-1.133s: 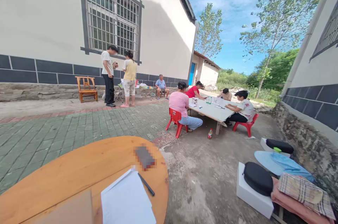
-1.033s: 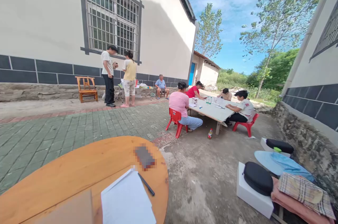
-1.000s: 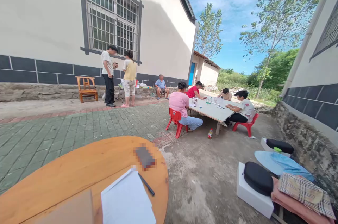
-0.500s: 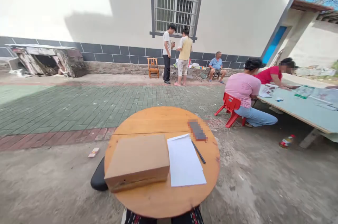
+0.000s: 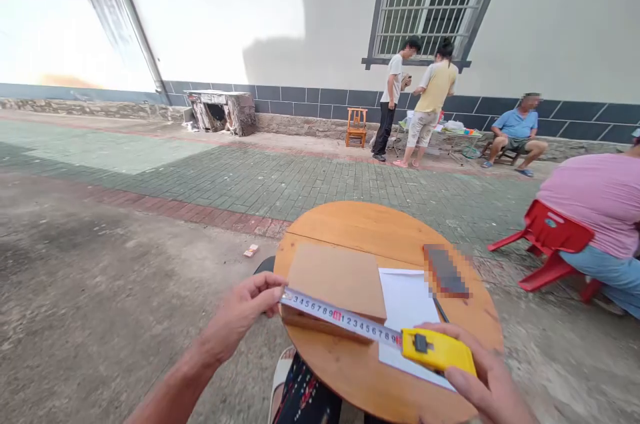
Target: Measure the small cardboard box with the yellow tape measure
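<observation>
Between left grip [image 5: 243,311] and right grip [image 5: 481,389], tape [image 5: 340,317]

- The tape measure [image 5: 437,349] has a yellow case with a black slide button, and it lies gripped in the right hand [image 5: 483,387].
- Its white blade [image 5: 340,316] (black numbers, red marks at the tens) is drawn out taut from the case to the left hand [image 5: 240,311], which pinches its end.
- The cardboard box [image 5: 335,277], flat, brown and closed, lies just under the blade, between both hands.
</observation>
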A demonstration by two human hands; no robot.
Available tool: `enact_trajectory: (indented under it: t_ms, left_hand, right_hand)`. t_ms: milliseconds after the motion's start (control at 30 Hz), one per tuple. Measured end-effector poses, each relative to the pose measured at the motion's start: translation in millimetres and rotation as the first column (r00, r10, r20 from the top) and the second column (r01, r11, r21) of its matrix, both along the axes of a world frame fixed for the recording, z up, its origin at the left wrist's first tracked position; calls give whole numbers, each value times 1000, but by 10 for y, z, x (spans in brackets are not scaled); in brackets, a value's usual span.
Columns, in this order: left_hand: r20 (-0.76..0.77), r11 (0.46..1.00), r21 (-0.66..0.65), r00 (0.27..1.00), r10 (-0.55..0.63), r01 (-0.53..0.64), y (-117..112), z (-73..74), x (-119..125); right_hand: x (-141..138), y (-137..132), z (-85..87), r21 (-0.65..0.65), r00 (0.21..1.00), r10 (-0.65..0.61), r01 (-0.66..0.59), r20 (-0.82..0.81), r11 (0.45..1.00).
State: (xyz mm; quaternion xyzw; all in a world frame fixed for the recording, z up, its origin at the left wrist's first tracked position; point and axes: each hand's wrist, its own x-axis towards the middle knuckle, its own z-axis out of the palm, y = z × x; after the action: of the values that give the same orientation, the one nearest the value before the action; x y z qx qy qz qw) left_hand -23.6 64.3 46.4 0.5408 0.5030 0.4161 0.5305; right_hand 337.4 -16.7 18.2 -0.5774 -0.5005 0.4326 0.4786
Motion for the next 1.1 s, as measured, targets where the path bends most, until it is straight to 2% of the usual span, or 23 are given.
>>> enact_trajectory:
  t_ms: [100, 200, 300, 400, 567, 700, 867, 967, 1033, 1100]
  left_hand:
    - [44, 1000, 13, 999, 10, -10, 345, 17, -44]
    - [43, 1000, 10, 999, 15, -16, 590, -29, -56]
    - [44, 1000, -4, 999, 25, -24, 716, -86, -66]
    - [48, 999, -9, 998, 31, -30, 760, -127, -66]
    - [36, 1000, 13, 999, 24, -25, 772, -74, -10]
    - [18, 998, 49, 999, -38, 37, 804, 74, 145]
    - [-89, 978, 91, 980, -180, 188, 689, 214, 597]
    - [-241, 915, 238, 932, -269, 325, 497, 231, 888]
    - [-375, 849, 375, 898, -229, 373, 443, 215, 975]
    - [-464, 818, 484, 884, -61, 310, 520, 168, 933]
  right_hand:
    - [25, 347, 102, 12, 999, 34, -34, -2, 999]
    - [31, 611, 125, 5, 996, 84, -84, -12, 996]
    - [9, 776, 132, -6, 992, 129, -129, -7, 992]
    - [-21, 852, 155, 15, 993, 119, -120, 21, 993]
    - [-7, 780, 179, -38, 993, 117, -118, -19, 992]
    - [113, 604, 112, -20, 999, 16, -16, -34, 1000]
    - [127, 394, 42, -30, 995, -91, 90, -45, 996]
    - [6, 301, 44, -21, 988, -115, 114, -101, 993]
    - [-51, 246, 39, -7, 979, -125, 125, -163, 992]
    - [-44, 204, 9, -4, 960, -147, 151, -237, 989]
